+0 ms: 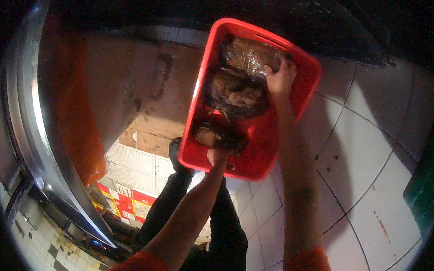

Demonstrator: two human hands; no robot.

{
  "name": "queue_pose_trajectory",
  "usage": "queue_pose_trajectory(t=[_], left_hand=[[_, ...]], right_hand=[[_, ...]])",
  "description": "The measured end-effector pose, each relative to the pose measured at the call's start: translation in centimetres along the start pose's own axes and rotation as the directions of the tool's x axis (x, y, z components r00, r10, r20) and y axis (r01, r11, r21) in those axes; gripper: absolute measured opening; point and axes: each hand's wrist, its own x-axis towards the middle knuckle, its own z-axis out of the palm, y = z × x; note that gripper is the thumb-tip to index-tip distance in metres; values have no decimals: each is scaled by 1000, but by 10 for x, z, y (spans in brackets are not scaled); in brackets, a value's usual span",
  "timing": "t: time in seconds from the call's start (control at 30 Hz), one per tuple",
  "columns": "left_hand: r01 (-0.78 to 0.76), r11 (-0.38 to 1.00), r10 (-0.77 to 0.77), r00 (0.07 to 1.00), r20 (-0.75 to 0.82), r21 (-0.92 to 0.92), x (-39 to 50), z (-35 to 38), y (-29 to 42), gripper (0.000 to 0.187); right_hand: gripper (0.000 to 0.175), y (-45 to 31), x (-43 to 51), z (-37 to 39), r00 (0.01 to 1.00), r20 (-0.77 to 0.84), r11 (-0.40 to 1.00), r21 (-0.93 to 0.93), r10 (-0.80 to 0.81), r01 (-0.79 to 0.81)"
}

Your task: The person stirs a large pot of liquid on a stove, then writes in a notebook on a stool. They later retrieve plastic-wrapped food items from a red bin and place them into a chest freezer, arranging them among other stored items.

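Observation:
A red plastic tub [261, 144] lies before me, tilted in view, with several dark, shiny plastic bags inside. The upper bag [248, 58] fills the far end, and a second bag [237, 93] sits below it. My right hand [281, 76] grips the right side of the upper bag, with thumb and fingers apart across it. Near the close end of the tub, my left hand [218, 156] is at a smaller bag [217, 133]; its fingers are mostly hidden by the dark plastic. What the bags contain is hard to make out.
White floor tiles [367, 158] run along the right, with a green object [423, 195] at the edge. Cardboard [151, 136] lies beyond my feet. On the left are a curved metal rim [38, 118] and an orange plastic bag [83, 141]. The far area is dark.

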Motion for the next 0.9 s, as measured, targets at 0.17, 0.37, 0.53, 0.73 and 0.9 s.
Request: queue_pose_trajectory(t=[0.17,0.37,0.53,0.73,0.9], left_hand=[[372,503,-408,898,164,-780,-14,-9,12,52],[248,471,-383,922,57,-846,7,1,15,46],[112,408,-278,960,-7,-906,3,-27,32,41],[-7,394,-163,984,-77,-919,-47,-75,37,35],[-163,525,2,982,-190,-835,-125,-104,15,31]], right_hand=[[40,-12,-5,11,940,272,893,342,204,-293],[51,-62,-63,-43,949,269,881,395,161,-261],[49,-111,-93,-113,858,404,786,396,316,-475],[32,-139,-109,-241,736,511,534,509,444,-675],[22,-154,-131,-337,794,488,371,706,362,-604]])
